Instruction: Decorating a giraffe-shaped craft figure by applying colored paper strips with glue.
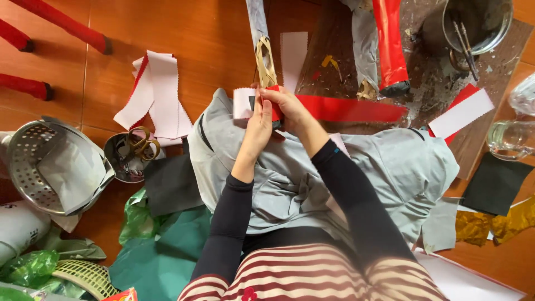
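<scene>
My left hand (257,129) and my right hand (288,106) meet over my lap, both gripping the end of a long red strip (345,109) that runs to the right. Just beyond my fingers a thin rod (261,39) wrapped in grey paper with a woven straw section sticks away from me; the red strip's end is pressed around its near end. A grey cloth (390,161) covers my lap under both forearms.
White-and-red pinked strips (159,92) lie to the left, scissors in a small bowl (131,153), a metal colander (50,167) with grey paper. A brown board (434,83) holds red and grey wrapped rods, a metal pot (479,22), a glass jar (510,139).
</scene>
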